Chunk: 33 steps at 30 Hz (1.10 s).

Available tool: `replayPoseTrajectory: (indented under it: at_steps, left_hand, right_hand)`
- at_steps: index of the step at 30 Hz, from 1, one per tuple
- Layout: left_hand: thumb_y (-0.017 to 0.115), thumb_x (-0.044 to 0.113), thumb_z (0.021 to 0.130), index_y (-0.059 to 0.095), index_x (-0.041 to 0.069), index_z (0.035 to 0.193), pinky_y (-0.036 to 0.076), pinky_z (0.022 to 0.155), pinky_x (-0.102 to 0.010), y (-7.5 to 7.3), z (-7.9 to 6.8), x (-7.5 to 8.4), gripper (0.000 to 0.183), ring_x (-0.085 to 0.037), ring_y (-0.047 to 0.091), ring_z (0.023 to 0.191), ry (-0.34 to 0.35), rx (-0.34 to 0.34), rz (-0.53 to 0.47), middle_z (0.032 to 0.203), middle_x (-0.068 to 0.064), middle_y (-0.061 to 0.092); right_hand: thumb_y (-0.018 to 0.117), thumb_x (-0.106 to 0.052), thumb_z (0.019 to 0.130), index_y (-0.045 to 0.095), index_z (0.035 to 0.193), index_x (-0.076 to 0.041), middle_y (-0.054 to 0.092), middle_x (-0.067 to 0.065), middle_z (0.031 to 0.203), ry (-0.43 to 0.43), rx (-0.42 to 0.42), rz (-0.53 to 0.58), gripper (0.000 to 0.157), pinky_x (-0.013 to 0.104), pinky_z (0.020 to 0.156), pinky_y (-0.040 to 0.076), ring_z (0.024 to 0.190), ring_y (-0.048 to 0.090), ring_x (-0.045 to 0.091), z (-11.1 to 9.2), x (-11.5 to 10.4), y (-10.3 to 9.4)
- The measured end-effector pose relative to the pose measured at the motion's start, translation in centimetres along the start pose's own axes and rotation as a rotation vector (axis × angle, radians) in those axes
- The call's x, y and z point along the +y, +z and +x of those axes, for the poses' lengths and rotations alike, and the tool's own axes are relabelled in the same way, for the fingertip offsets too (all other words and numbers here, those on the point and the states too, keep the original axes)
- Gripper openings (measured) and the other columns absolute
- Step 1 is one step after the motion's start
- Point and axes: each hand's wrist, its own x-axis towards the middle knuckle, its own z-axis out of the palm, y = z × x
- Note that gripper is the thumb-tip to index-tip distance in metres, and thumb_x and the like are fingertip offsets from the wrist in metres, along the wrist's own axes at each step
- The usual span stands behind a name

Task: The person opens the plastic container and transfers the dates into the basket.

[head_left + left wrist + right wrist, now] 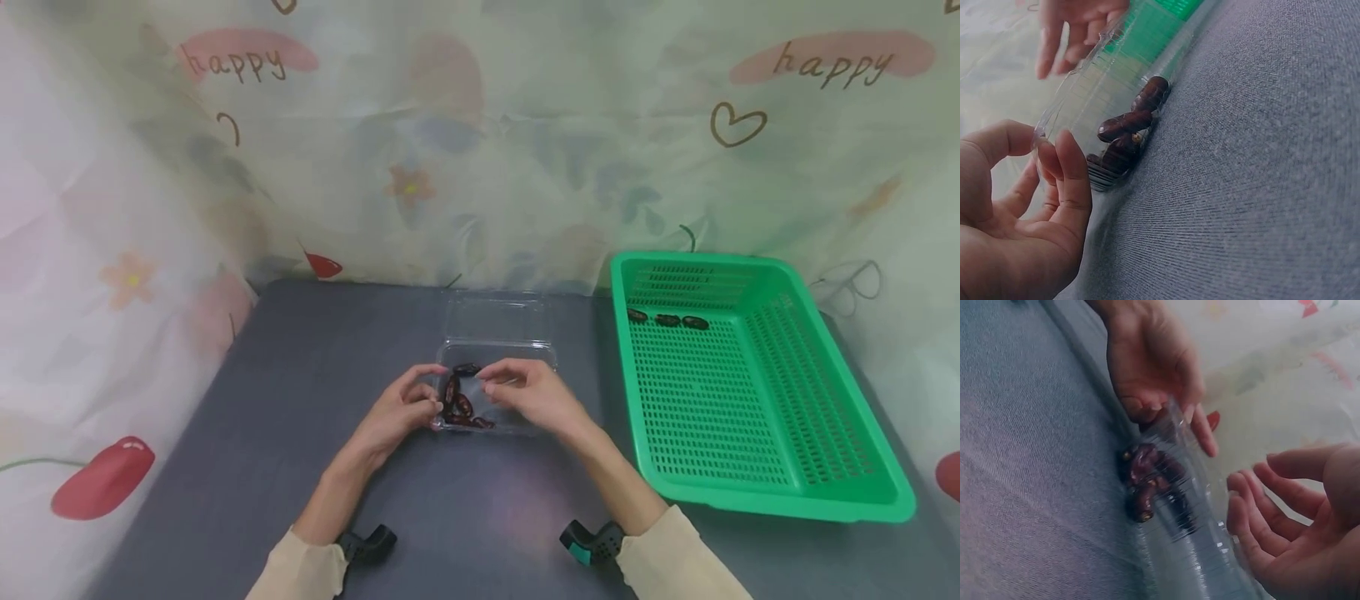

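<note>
A clear plastic clamshell box stands on the table with its lid folded back. Inside, several dark brown dates lie in a cluster toward its left side; their wrinkled, glossy skins show through the wall in the left wrist view. My left hand pinches the box's left rim between thumb and fingers. Over the right part of the box hangs my right hand. Its fingers are loosely bent and spread from the thumb, and in the right wrist view the hand has nothing between them.
To the right stands a green plastic basket with slotted walls; a few dates lie at its far left end. Dark grey cloth covers the table. A patterned curtain hangs behind and at both sides.
</note>
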Motion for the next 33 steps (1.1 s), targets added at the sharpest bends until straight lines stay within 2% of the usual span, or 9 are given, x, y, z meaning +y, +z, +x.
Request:
replayPoseTrajectory:
  at_steps: [6, 10, 14, 19, 24, 33]
  left_hand:
    - [0.063, 0.001, 0.09, 0.049, 0.013, 0.14, 0.056, 0.074, -0.04, -0.2, -0.4, -0.3, 0.053, -0.02, 0.059, 0.074, 0.002, -0.018, -0.006, 0.092, -0.008, 0.057]
    - [0.063, 0.001, 0.09, 0.049, 0.013, 0.14, 0.056, 0.074, -0.039, -0.1, -0.5, -0.3, 0.053, -0.02, 0.059, 0.075, 0.004, -0.022, -0.013, 0.092, -0.007, 0.057]
    - [0.063, 0.001, 0.089, 0.049, 0.013, 0.139, 0.056, 0.074, -0.039, -0.2, -0.5, -0.3, 0.053, -0.021, 0.059, 0.076, 0.008, -0.024, -0.023, 0.093, -0.008, 0.057]
    - [0.064, 0.001, 0.089, 0.05, 0.012, 0.139, 0.056, 0.073, -0.038, -0.2, -0.5, -0.3, 0.053, -0.02, 0.059, 0.075, 0.014, -0.028, -0.034, 0.093, -0.008, 0.057]
    - [0.063, 0.001, 0.09, 0.049, 0.012, 0.139, 0.055, 0.072, -0.037, -0.2, -0.4, -0.2, 0.053, -0.02, 0.059, 0.073, 0.015, -0.029, -0.039, 0.092, -0.007, 0.057]
    - [0.063, 0.001, 0.09, 0.049, 0.012, 0.14, 0.055, 0.073, -0.038, -0.2, -0.2, -0.1, 0.053, -0.02, 0.059, 0.075, 0.021, -0.03, -0.043, 0.092, -0.006, 0.056]
  right_hand:
    - [0.066, -0.009, 0.093, 0.069, 0.119, -0.001, 0.071, 0.017, 0.105, -0.004, -0.023, -0.056, 0.027, 0.046, 0.079, 0.056, 0.09, 0.069, 0.026, 1.0, 1.6, 0.7]
    - [0.067, -0.006, 0.09, 0.07, 0.115, -0.001, 0.072, 0.011, 0.099, 0.002, -0.036, -0.116, 0.025, 0.037, 0.074, 0.056, 0.084, 0.069, 0.022, 1.2, 1.9, 1.1]
    - [0.068, -0.002, 0.087, 0.071, 0.114, -0.001, 0.073, 0.011, 0.098, 0.031, -0.085, -0.132, 0.027, 0.03, 0.074, 0.055, 0.085, 0.069, 0.017, 1.7, 2.1, 1.2]
    - [0.07, 0.0, 0.083, 0.072, 0.113, -0.002, 0.072, 0.011, 0.101, 0.07, -0.146, -0.162, 0.03, 0.03, 0.075, 0.054, 0.089, 0.068, 0.016, 2.2, 2.3, 1.2]
    - [0.07, 0.004, 0.081, 0.072, 0.109, 0.001, 0.072, 0.012, 0.098, 0.094, -0.221, -0.195, 0.028, 0.029, 0.073, 0.056, 0.087, 0.069, 0.017, 2.6, 2.3, 1.2]
    - [0.071, 0.006, 0.077, 0.076, 0.099, 0.001, 0.075, 0.007, 0.087, 0.037, -0.274, -0.265, 0.023, 0.022, 0.067, 0.052, 0.078, 0.067, 0.009, 3.0, 2.5, 1.2]
